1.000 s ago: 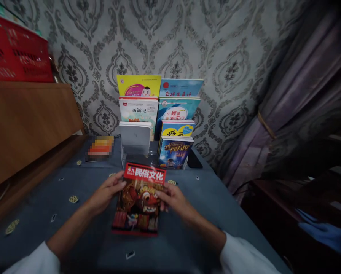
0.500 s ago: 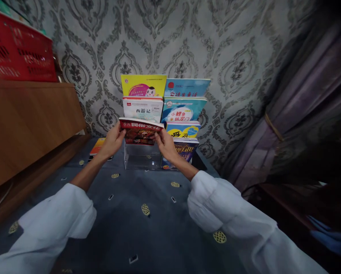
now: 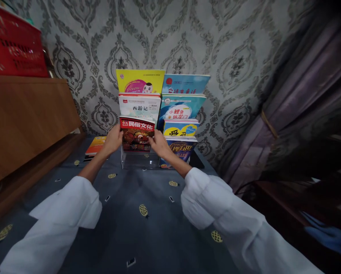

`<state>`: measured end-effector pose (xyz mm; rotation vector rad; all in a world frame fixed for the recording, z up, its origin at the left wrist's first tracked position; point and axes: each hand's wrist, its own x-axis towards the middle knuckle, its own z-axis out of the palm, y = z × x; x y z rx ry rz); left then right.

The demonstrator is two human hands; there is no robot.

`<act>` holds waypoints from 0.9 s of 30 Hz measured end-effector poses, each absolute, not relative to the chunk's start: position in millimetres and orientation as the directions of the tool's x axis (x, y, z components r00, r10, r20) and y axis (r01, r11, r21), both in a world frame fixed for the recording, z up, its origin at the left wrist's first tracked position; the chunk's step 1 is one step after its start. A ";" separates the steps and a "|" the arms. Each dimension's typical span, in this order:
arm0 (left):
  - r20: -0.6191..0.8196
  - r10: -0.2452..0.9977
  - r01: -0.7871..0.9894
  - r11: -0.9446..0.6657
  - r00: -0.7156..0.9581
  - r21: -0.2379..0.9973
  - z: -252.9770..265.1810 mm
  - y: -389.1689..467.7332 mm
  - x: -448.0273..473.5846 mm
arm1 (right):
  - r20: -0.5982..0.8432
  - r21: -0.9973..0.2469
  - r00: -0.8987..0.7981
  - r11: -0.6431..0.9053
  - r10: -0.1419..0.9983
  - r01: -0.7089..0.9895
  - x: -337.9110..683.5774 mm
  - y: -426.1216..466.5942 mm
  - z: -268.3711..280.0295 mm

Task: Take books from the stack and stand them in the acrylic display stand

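Between my two hands is a dark red book [image 3: 137, 135] with white and yellow lettering, its cover facing me, in the left column of a clear tiered book rack [image 3: 139, 161]. My left hand [image 3: 113, 140] grips its left edge. On its right edge, the fingers of my right hand [image 3: 160, 144] are closed, thumb in front. Behind it stand a white book [image 3: 139, 106] and a yellow book [image 3: 140, 80]. In the right column are two light-blue books, a yellow-and-blue book [image 3: 182, 128] and a dark purple-blue book [image 3: 182, 148] close to my right wrist.
An orange book [image 3: 96, 145] lies left of the rack on a dark cloth [image 3: 116, 220] with pineapple prints. A wooden cabinet [image 3: 30, 125] with a red basket [image 3: 15, 45] stands at left. Patterned wall behind; a tied curtain [image 3: 262, 125] hangs at right.
The red book has gone from tilted back to more upright, its cover showing more fully and its lower edge sitting lower in the rack. Both hands still hold it. The view has shifted slightly.
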<state>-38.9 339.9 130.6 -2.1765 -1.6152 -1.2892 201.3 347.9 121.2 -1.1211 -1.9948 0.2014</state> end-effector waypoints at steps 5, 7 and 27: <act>0.660 0.744 0.863 -0.265 -0.101 0.431 113.5 330.5 -41.2 | 0.611 -0.498 -0.270 0.627 0.744 0.600 198.0 336.8 108.5; 0.674 0.732 0.870 -0.265 -0.099 0.416 113.7 326.7 -39.0 | 0.586 -0.510 -0.271 0.608 0.763 0.608 197.9 333.0 107.2; 0.735 0.678 0.969 -0.173 -0.013 0.176 139.7 318.8 -14.7 | 0.489 -0.520 -0.260 0.518 0.833 0.679 194.2 334.5 94.2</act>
